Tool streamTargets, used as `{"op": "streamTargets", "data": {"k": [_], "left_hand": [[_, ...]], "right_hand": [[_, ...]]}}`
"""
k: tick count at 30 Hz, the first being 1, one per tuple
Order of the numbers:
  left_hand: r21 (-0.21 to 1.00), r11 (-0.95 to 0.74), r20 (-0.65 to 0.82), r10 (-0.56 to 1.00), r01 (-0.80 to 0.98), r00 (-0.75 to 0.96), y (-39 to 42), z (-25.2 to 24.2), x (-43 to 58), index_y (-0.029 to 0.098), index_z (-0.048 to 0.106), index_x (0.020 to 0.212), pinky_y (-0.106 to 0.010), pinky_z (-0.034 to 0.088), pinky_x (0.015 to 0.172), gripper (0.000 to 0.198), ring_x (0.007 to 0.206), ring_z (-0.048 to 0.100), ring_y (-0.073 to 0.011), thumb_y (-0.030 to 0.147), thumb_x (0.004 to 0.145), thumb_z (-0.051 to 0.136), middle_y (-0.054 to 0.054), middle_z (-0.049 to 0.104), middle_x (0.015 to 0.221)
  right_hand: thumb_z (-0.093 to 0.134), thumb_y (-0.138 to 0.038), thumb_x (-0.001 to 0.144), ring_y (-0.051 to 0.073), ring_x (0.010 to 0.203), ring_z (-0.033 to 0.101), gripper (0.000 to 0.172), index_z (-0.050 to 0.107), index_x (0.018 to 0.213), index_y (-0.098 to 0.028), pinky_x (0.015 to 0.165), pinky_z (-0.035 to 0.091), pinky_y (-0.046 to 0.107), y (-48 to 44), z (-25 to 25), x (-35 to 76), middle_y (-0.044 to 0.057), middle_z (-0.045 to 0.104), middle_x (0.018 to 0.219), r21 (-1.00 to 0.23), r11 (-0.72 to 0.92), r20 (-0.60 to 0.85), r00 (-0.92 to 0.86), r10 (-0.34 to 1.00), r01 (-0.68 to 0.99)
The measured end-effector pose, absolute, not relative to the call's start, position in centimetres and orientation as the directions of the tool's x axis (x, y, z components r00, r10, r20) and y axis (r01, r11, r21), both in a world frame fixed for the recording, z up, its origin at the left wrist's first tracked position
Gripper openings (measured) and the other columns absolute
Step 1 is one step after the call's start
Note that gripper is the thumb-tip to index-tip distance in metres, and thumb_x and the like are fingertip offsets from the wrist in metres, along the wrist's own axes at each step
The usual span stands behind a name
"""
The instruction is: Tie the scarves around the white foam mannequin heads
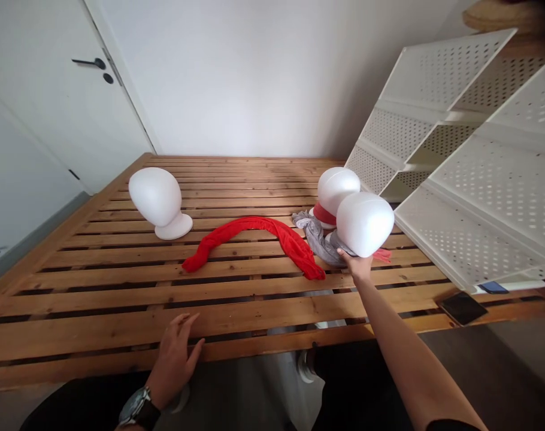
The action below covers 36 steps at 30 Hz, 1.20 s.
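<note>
Here's the slatted bed (236, 305): one foam head (154, 197) stands on the left, a scarf (263, 245) lies mid-bed, and a second head (338, 190) sits right, beside a cloth (317, 239). The right hand (357, 264) holds a third head (365, 224) just in front! Shelving (461, 149) leans far right, above a phone (462, 308).

Mannequin heads (365, 224): white foam, smooth, matt.
Scarf (254, 239): red cloth, soft, faint sheen.
Grey cloth (316, 240): thin, crumpled, dull.
Bed slats (120, 287): grained wood, satin varnish.
Shelf panels (492, 191): white, perforated, smooth.
Phone (462, 308): dark, glossy.
Wristwatch (135, 406): bright metal.
</note>
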<state>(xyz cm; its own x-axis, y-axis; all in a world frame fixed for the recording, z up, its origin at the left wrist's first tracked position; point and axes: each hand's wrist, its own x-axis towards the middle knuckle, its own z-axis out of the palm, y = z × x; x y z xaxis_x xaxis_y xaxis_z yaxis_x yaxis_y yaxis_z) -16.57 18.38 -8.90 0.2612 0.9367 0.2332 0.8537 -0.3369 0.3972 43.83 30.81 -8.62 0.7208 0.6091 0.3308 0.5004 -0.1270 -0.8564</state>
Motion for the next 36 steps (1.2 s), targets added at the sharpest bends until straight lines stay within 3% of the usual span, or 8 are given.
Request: {"op": "streamTargets", "data": {"k": [4,9,11,18,22,27,31,36], "left_hand": [[0.406,-0.365,0.231,0.928,0.838,0.292,19.0,-9.9,-16.6,0.033,0.053,0.143,-0.054,0.051,0.109,0.049,0.128,0.057,-0.0318,0.035,0.094,0.058,-0.011,0.052,0.139],[0.355,-0.392,0.253,0.914,0.849,0.316,19.8,-10.3,-16.1,0.03,0.06,0.137,-0.053,0.052,0.106,0.045,0.123,0.059,-0.0318,0.035,0.093,0.059,-0.011,0.059,0.132],[0.33,-0.399,0.24,0.912,0.856,0.333,19.8,-10.4,-15.9,0.029,0.062,0.136,-0.054,0.051,0.106,0.043,0.123,0.059,-0.0322,0.036,0.093,0.058,-0.011,0.061,0.131],[0.296,-0.388,0.208,0.918,0.873,0.337,19.7,-10.8,-16.1,0.027,0.065,0.134,-0.052,0.048,0.106,0.04,0.125,0.056,-0.0312,0.038,0.096,0.056,-0.011,0.061,0.132],[0.292,-0.386,0.204,0.919,0.875,0.337,19.7,-11.2,-16.3,0.026,0.064,0.134,-0.051,0.046,0.107,0.04,0.126,0.054,-0.0305,0.038,0.097,0.055,-0.011,0.061,0.133],[0.298,-0.383,0.206,0.92,0.875,0.333,19.8,-11.2,-16.1,0.026,0.065,0.134,-0.051,0.046,0.107,0.04,0.124,0.055,-0.0305,0.039,0.097,0.055,-0.011,0.062,0.132],[0.311,-0.384,0.203,0.921,0.87,0.334,19.8,-10.8,-15.8,0.025,0.065,0.134,-0.05,0.047,0.107,0.04,0.123,0.055,-0.0297,0.037,0.096,0.055,-0.01,0.062,0.131],[0.343,-0.37,0.184,0.928,0.863,0.324,19.8,-10.8,-15.9,0.025,0.067,0.131,-0.052,0.047,0.106,0.04,0.123,0.056,-0.0314,0.035,0.094,0.056,-0.011,0.063,0.13]], "right_hand": [[0.078,-0.06,0.063,0.033,0.126,0.058,0.092,0.055,0.134,-0.006,0.114,0.042,0.046,31.7,-9.4,42.7,0.024,0.063,0.134,-0.872,-0.104,0.332,0.732,0.595,0.479],[0.084,-0.059,0.052,0.036,0.134,0.05,0.11,0.047,0.143,-0.009,0.116,0.04,0.05,32.2,-9.8,43.1,0.022,0.056,0.144,-0.859,-0.219,0.322,0.82,0.473,0.463],[0.084,-0.059,0.053,0.036,0.131,0.054,0.109,0.046,0.144,-0.012,0.114,0.043,0.049,32.3,-10.1,43.3,0.02,0.058,0.142,-0.866,-0.245,0.291,0.837,0.464,0.437],[0.066,-0.046,0.069,0.039,0.102,0.066,0.05,0.07,0.102,-0.008,0.094,0.051,0.047,31.7,-11.2,44.1,0.024,0.072,0.107,-0.794,-0.398,0.25,0.843,0.476,0.46],[0.059,-0.037,0.071,0.036,0.091,0.067,0.039,0.072,0.095,-0.009,0.086,0.051,0.044,30.7,-10.6,44.7,0.024,0.073,0.097,-0.781,-0.409,0.261,0.842,0.473,0.472],[0.054,-0.033,0.071,0.038,0.099,0.065,0.037,0.073,0.091,-0.008,0.09,0.049,0.046,28.5,-7.8,45.1,0.025,0.072,0.1,-0.749,-0.393,0.359,0.825,0.437,0.534],[0.055,-0.036,0.071,0.036,0.096,0.067,0.04,0.074,0.093,-0.008,0.085,0.052,0.043,25.7,-3.4,44.9,0.022,0.073,0.099,-0.776,-0.298,0.454,0.82,0.349,0.557],[0.061,-0.037,0.069,0.031,0.085,0.07,0.037,0.074,0.087,-0.007,0.076,0.056,0.038,22.0,6.1,42.7,0.016,0.075,0.082,-0.791,0.039,0.592,0.749,0.298,0.61]]}}
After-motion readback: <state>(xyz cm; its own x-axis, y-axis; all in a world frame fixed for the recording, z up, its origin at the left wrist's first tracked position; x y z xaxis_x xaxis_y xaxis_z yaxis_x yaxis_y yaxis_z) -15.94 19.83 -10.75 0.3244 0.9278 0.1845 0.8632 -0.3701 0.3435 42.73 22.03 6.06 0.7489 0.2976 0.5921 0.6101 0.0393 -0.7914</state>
